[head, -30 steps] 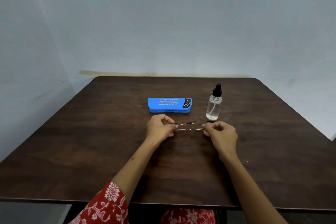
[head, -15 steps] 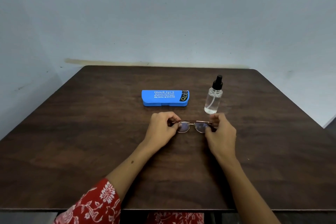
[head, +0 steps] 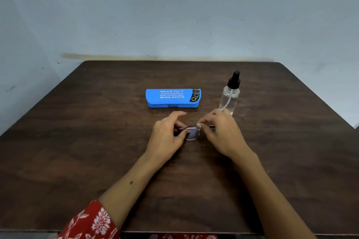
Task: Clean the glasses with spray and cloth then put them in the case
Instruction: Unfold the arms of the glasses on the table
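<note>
Thin metal-framed glasses [head: 192,133] sit low over the middle of the dark wooden table [head: 77,141]. My left hand [head: 167,136] grips their left side and my right hand [head: 219,132] pinches the right side; one lens shows between the hands, the other is hidden. A shut blue glasses case [head: 172,98] with white lettering lies just beyond the hands. A clear spray bottle [head: 230,95] with a black nozzle stands upright to the right of the case, just behind my right hand. No cloth is in view.
A pale blue wall rises behind the table's far edge. The table's front edge runs along the bottom of the view, with my red floral sleeve [head: 91,221] over it at the lower left.
The glasses went from unfolded and spread wide to folded. My hands have moved closer together over them, and my right hand now covers the right lens.
</note>
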Action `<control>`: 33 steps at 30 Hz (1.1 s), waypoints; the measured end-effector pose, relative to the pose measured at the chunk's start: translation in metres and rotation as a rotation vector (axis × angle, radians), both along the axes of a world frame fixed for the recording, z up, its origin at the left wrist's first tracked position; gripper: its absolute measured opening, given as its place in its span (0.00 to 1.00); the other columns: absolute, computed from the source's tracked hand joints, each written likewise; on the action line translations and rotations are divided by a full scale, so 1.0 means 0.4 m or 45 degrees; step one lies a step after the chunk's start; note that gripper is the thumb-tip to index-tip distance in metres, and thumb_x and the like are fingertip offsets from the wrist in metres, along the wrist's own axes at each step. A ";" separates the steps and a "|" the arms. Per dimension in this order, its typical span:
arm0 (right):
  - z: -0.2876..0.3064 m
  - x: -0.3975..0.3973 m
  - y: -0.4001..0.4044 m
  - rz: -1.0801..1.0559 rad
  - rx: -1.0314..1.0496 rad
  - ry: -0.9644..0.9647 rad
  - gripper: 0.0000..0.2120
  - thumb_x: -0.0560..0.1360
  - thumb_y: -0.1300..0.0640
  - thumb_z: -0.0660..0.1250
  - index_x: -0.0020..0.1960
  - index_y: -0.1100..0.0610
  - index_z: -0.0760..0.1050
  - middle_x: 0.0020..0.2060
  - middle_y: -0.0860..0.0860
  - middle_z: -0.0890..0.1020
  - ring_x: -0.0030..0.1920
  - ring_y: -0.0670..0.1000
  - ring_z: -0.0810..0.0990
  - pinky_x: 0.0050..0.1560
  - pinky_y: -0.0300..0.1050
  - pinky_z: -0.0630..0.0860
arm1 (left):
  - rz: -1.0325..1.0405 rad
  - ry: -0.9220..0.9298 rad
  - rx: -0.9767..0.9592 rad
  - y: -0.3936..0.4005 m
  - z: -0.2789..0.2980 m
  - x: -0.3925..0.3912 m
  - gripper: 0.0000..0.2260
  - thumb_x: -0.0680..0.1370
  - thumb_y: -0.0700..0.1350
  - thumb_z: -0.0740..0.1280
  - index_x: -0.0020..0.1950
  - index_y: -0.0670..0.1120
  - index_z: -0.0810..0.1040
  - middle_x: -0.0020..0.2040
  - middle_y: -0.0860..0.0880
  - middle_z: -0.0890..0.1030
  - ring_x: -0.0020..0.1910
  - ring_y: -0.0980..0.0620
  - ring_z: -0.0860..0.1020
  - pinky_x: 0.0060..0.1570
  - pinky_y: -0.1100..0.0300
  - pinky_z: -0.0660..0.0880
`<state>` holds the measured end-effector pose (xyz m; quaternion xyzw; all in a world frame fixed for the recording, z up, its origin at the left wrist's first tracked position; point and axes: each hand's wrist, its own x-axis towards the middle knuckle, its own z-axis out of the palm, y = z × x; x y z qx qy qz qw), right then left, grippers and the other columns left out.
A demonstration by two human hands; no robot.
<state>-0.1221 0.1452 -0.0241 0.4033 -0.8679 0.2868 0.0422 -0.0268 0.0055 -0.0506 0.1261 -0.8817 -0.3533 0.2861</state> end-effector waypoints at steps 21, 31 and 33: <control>-0.041 0.006 0.048 -0.222 -0.677 0.013 0.06 0.81 0.57 0.56 0.49 0.56 0.71 0.42 0.48 0.75 0.39 0.45 0.72 0.40 0.34 0.63 | -0.039 -0.018 -0.309 0.014 0.007 0.026 0.07 0.73 0.38 0.70 0.49 0.44 0.83 0.44 0.49 0.85 0.44 0.49 0.78 0.47 0.53 0.76; -0.036 0.000 0.065 -0.400 -0.861 -0.057 0.05 0.79 0.58 0.57 0.52 0.53 0.71 0.40 0.51 0.80 0.37 0.53 0.78 0.40 0.49 0.76 | -0.021 -0.011 -0.447 0.038 0.023 0.026 0.05 0.75 0.43 0.70 0.48 0.42 0.83 0.46 0.47 0.81 0.47 0.50 0.76 0.45 0.55 0.75; -0.033 -0.002 0.068 -0.389 -0.886 -0.026 0.08 0.79 0.60 0.58 0.56 0.56 0.74 0.42 0.52 0.81 0.39 0.53 0.79 0.41 0.49 0.76 | -0.013 -0.024 -0.528 0.043 0.027 0.023 0.06 0.74 0.41 0.70 0.49 0.41 0.83 0.44 0.45 0.80 0.44 0.47 0.77 0.40 0.53 0.76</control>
